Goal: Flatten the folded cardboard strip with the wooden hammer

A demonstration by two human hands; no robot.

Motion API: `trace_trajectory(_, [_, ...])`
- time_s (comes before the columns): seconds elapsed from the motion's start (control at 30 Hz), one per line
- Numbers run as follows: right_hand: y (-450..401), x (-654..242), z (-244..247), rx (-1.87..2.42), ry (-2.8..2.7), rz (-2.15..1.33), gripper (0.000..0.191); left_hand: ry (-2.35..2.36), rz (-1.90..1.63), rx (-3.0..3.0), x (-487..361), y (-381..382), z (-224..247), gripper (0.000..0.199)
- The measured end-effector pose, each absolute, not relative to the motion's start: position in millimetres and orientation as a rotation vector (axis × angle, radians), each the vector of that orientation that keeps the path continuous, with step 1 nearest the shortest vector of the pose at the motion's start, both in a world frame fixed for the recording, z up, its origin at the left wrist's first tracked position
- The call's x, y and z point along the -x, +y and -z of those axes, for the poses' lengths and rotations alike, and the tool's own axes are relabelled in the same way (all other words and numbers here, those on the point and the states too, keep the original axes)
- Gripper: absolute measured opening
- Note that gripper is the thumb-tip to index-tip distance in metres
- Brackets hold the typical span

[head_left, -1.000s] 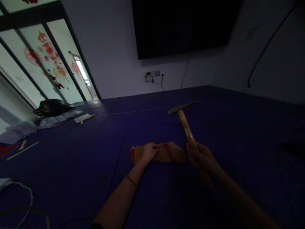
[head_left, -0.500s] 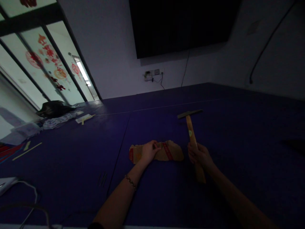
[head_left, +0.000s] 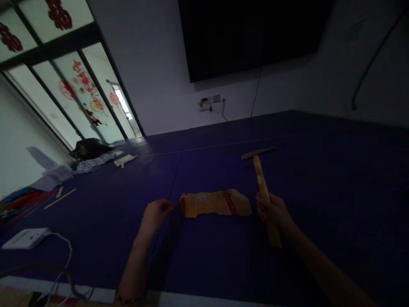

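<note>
Both your forearms are bare, with no sleeve reaching into view. Your left hand (head_left: 155,212) and right hand (head_left: 273,210) wear no gloves. In this dim light I cannot tell whether anything sits on your left wrist.

Counted: one wooden-handled hammer (head_left: 262,183); one torn brown cardboard piece (head_left: 214,204); one white box with cable (head_left: 25,238), tabletop's left edge.

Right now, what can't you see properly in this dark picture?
- Head view: the hammer handle's middle is hidden inside the right hand.
- The left hand is curled; anything in it is hidden by its own fingers.
- Marks on the cardboard are too small and dim.
- Both elbows are cut off by the bottom edge.
</note>
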State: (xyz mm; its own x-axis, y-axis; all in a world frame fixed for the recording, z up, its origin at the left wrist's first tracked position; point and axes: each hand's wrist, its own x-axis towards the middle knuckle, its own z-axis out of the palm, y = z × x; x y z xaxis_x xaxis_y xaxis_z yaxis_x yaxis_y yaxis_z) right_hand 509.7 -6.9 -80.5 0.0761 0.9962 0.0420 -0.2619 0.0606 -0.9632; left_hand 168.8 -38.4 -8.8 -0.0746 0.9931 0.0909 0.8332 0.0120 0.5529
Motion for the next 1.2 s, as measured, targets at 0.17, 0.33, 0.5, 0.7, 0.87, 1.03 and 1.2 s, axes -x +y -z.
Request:
trace_trajectory(0.17, [-7,-509,78,1.032,-0.973,-1.235,0.033,2.291,-0.733,-1.465,-89,-85,47,0.02])
trace_trajectory(0.33, [-9,-509,77,1.038,-0.989,-1.235,0.032,2.304,-0.72,-1.413,-70,-98,74,0.026])
trace_trajectory(0.5, [-8,-509,79,1.043,-1.003,-1.228,0.031,2.337,-0.671,-1.45,-81,-98,66,0.022])
trace_trajectory(0.7, [-7,-509,80,1.037,-1.019,-1.221,0.029,2.344,-0.54,-1.49,-84,-95,57,0.022])
trace_trajectory(0.87, [-8,-508,79,1.053,-1.019,-1.21,0.03,2.419,-0.299,-1.393,-84,-84,57,0.027])
trace_trajectory(1.03, [-8,-507,81,1.014,-1.042,-1.199,0.028,2.402,-0.392,-1.402,-79,-74,50,0.026])
trace_trajectory(1.2, [-7,-504,83,1.015,-1.058,-1.219,0.031,2.064,-0.958,-1.445,-105,-60,23,0.018])
